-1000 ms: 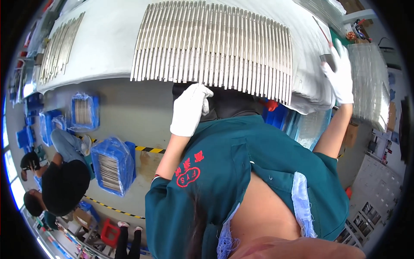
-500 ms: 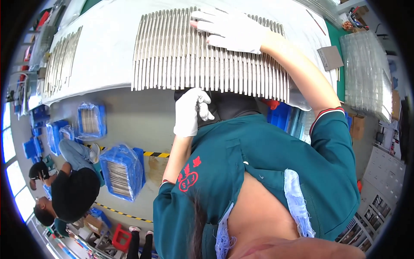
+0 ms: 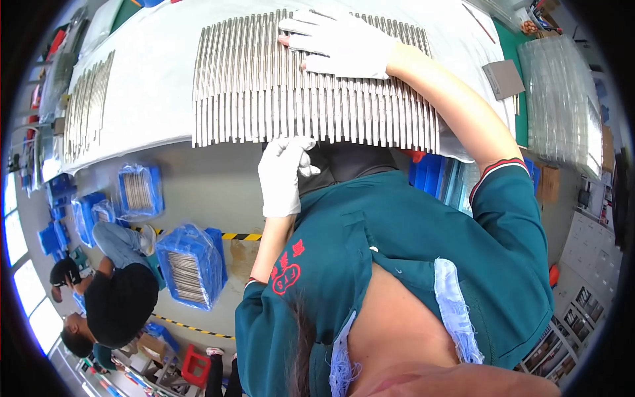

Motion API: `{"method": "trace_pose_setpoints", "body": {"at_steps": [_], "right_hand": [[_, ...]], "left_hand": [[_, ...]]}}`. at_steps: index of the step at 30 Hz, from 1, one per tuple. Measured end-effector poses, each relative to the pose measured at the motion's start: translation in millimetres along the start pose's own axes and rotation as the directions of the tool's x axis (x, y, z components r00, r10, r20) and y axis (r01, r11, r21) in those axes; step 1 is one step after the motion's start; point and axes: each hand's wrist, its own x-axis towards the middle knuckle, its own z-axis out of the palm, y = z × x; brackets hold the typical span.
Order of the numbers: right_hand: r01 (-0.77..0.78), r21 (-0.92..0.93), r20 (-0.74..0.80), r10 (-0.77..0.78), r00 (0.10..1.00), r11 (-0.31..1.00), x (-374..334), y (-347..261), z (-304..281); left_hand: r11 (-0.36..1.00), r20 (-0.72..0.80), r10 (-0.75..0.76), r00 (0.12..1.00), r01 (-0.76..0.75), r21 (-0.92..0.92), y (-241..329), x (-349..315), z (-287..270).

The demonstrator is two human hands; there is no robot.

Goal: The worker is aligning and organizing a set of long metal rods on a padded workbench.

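Observation:
A broad row of slim metal rods lies side by side across the white-covered table, their near ends at its front edge. My right hand, in a white glove with a bare fingertip or two showing, rests flat over the far part of the rods with its fingers spread to the left. My left hand, also white-gloved, is curled at the front edge, just below the rods' near ends. Its upper fingers reach the rod ends; whether they grip one is hidden.
A smaller group of rods lies at the table's left. A grey block and clear plastic trays are at the right. Blue crates with wrapped rods stand on the floor at left, near a seated person.
The view has shifted a little, so the rods appear slightly farther left. My left hand's upper fingers have straightened somewhat along the rod ends. My right hand stays on the rods.

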Motion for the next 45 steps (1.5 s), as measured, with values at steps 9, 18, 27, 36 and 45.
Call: {"method": "trace_pose_setpoints", "body": {"at_steps": [9, 18, 27, 36, 45], "right_hand": [[-0.055, -0.288, -0.152, 0.011, 0.988, 0.956, -3.3, 2.0, 25.7], [-0.033, -0.299, -0.127, -0.005, 0.992, 0.954, -2.8, 4.9, 24.7], [0.023, -0.265, -0.191, -0.076, 0.979, 0.964, -3.5, 10.7, 30.0], [0.031, -0.284, -0.179, -0.084, 0.98, 0.958, -2.6, 11.0, 28.1], [0.054, -0.203, -0.16, -0.088, 0.983, 0.978, -2.1, 8.7, 22.9]], "left_hand": [[0.998, -0.04, 0.039, 0.998, -0.041, -0.051, -5.3, 1.5, 2.7], [1.0, -0.076, 0.018, 0.997, -0.017, 0.003, -2.8, -0.8, 1.9], [1.0, -0.024, -0.013, 1.0, 0.013, -0.009, -9.3, 10.0, -3.3], [0.968, -0.038, -0.048, 0.998, 0.037, -0.249, 1.6, 19.4, 3.4], [0.966, -0.079, -0.07, 0.994, 0.049, -0.252, 0.4, 22.9, -3.2]]}}
